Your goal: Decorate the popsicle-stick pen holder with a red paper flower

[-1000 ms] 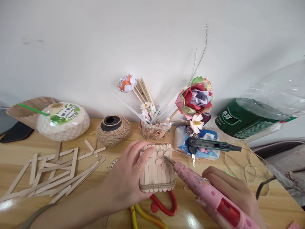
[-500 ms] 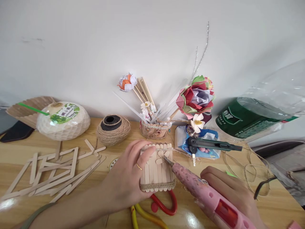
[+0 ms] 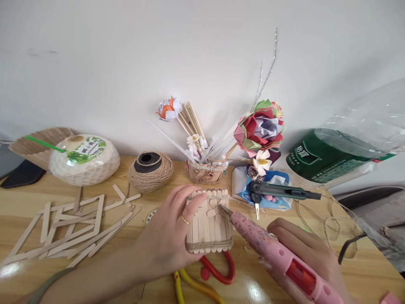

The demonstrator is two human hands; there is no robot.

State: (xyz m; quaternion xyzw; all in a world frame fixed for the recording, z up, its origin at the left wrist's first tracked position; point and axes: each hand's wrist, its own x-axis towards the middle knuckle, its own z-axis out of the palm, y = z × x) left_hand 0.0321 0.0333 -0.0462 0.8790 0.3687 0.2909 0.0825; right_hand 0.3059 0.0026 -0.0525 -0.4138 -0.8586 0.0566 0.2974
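Observation:
My left hand (image 3: 172,230) is closed round a small box of wooden craft sticks (image 3: 209,232), with twine wrapped near its top and bottom edges. Short rounded stick pieces (image 3: 211,213) sit like petals on the upper part of its front face. In my right hand (image 3: 303,253) is a pink hot glue gun (image 3: 272,249), gripped along its body. Its metal nozzle points at the petal pieces and is close to them; whether it touches cannot be made out. Below the box lie pliers with red and yellow handles (image 3: 228,270), partly hidden.
Loose craft sticks (image 3: 72,228) are spread on the left. A twine spool (image 3: 151,171), a coconut (image 3: 85,164) and a decorated holder (image 3: 207,173) with paper flowers stand along the wall. A utility knife (image 3: 284,191) lies on a blue packet, near a large green-labelled bottle (image 3: 329,156).
The glue gun's nozzle has shifted slightly right along the petal pieces. My left hand and the box have stayed nearly where they were.

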